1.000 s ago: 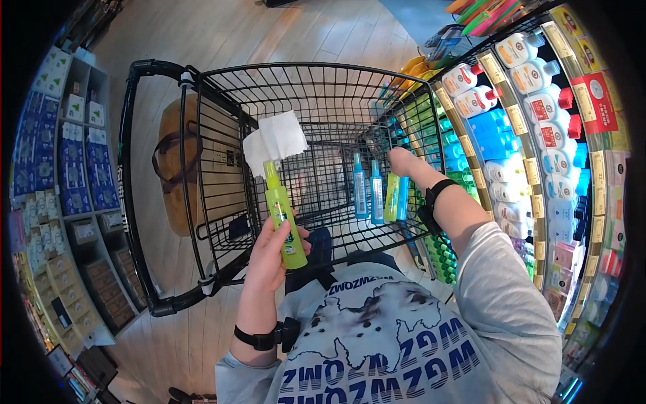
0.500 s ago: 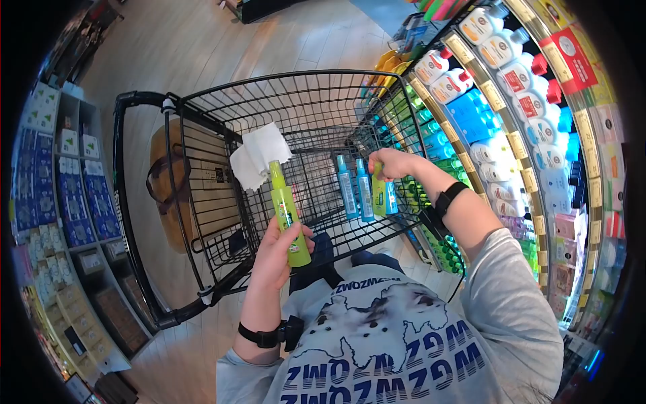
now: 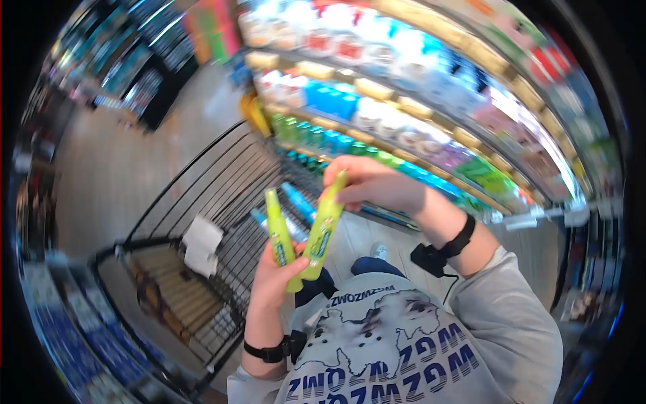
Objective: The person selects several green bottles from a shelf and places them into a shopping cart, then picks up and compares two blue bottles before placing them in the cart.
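My left hand (image 3: 272,277) is wrapped round a slim yellow-green bottle (image 3: 280,239), held upright near my body. A second yellow-green bottle (image 3: 323,236) leans beside it, its lower end close to my left thumb. My right hand (image 3: 367,183) pinches this second bottle by its narrow top. Behind the two bottles, blue bottles (image 3: 298,202) hang at the near side of the black wire shopping cart (image 3: 182,182), partly hidden. White paper (image 3: 202,244) lies in the cart toward its handle.
Shelves (image 3: 377,87) with rows of bottles and price tags run along the right and front. Boxes in blue packaging (image 3: 74,323) stand at lower left. Wooden flooring (image 3: 101,168) stretches beyond the cart, and a dark display (image 3: 151,74) stands farther off.
My right hand has lifted the second yellow-green bottle from beside the blue bottles and brought it next to the one in my left hand. The view has turned toward the shelves.
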### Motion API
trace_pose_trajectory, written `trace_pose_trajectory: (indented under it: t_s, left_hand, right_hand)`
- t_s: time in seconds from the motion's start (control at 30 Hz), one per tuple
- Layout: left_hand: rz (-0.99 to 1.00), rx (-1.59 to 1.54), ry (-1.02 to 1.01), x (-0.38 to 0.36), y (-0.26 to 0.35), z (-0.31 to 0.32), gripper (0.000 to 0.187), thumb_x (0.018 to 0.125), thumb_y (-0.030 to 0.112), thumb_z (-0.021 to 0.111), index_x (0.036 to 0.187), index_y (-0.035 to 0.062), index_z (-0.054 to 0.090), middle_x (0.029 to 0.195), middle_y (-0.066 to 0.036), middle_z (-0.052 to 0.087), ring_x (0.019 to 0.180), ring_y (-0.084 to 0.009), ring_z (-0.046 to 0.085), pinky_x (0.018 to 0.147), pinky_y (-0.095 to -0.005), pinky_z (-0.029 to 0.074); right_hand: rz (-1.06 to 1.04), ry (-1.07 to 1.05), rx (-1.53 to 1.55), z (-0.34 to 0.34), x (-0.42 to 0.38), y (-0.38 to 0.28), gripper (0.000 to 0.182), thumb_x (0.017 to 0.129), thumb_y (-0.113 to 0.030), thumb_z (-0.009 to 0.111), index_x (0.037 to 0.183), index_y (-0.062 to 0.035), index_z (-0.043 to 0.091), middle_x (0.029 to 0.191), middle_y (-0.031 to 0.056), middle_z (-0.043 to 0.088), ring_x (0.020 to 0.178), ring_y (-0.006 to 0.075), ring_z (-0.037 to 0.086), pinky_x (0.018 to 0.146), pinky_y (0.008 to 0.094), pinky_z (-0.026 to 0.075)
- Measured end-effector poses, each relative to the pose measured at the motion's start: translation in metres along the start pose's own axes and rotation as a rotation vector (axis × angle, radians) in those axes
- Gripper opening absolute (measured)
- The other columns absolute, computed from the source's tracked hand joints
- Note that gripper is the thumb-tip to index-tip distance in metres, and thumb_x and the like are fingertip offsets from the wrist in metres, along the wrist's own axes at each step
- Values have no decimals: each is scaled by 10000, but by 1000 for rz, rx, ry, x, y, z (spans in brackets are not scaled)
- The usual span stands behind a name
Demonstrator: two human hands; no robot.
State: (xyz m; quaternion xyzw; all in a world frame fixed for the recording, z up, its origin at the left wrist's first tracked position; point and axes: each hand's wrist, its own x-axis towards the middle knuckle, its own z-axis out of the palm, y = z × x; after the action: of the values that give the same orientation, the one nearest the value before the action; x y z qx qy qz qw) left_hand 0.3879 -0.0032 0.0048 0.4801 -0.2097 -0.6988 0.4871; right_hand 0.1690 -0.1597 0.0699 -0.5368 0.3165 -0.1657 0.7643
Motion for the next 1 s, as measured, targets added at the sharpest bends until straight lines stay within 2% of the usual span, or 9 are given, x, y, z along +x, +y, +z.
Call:
trace_pose_trajectory:
  t_s: [0.2,0.27,0.33,0.43,0.53,0.7,0.8,0.87,1.0]
  left_hand:
    - [-216,127,-340,30,-17,89,557,660,-42,752,1143,40,488,985,-69,620,875,-168,621,790,-318,511]
    - [-306,161,-414,36,-25,123,564,644,-48,762,1134,40,498,974,-58,621,868,-158,620,784,-311,508]
    - [-358,207,-445,47,-39,151,558,637,-47,773,1121,42,509,969,-48,620,861,-153,617,778,-303,505]
    - [-276,379,-435,57,-61,194,521,652,-48,772,1101,34,520,971,-47,621,862,-138,612,766,-288,508]
    - [-220,523,-485,65,-76,239,498,656,-41,775,1085,30,532,953,-45,625,848,-127,610,748,-281,512]
    - [-81,826,-586,88,-119,287,333,737,4,734,1026,16,568,947,-35,632,822,-99,600,736,-249,491]
    - [-81,725,-461,97,-142,312,318,751,12,723,1029,23,569,962,-34,630,845,-97,595,743,-246,486]
    - [-98,688,-466,104,-152,319,311,758,37,725,1028,30,571,983,-41,632,869,-102,595,758,-251,485]
    - [-59,764,-503,114,-176,332,320,757,53,720,1039,21,574,996,-47,640,869,-109,603,769,-257,483]
  right_hand:
    - [-137,176,10,-57,-96,29,256,852,-77,620,1067,-58,482,966,86,657,650,70,526,554,210,430]
    - [-161,226,81,-74,-127,40,303,837,-83,638,1089,-26,479,797,60,599,603,90,530,502,220,420]
    - [-177,289,85,-90,-159,47,317,850,-123,638,1098,-21,470,799,69,599,608,98,541,504,228,432]
    - [-128,431,205,-107,-204,58,310,874,-117,616,1119,-27,449,861,66,600,631,101,545,530,245,452]
    - [-62,385,159,-122,-243,78,330,879,-139,619,1134,-26,443,860,65,580,653,113,572,549,252,473]
    - [-84,543,34,-145,-301,112,287,865,-94,612,1109,-32,473,905,58,587,705,121,593,629,261,496]
    - [-28,652,-62,-164,-334,124,291,841,-15,606,1106,-30,487,916,57,581,745,117,582,683,257,489]
    - [-162,890,-149,-176,-354,132,270,833,11,605,1086,-21,517,945,58,570,791,104,573,724,262,485]
    - [-286,1048,-300,-211,-367,149,256,823,9,614,1067,-18,543,984,85,564,866,164,585,771,296,479]
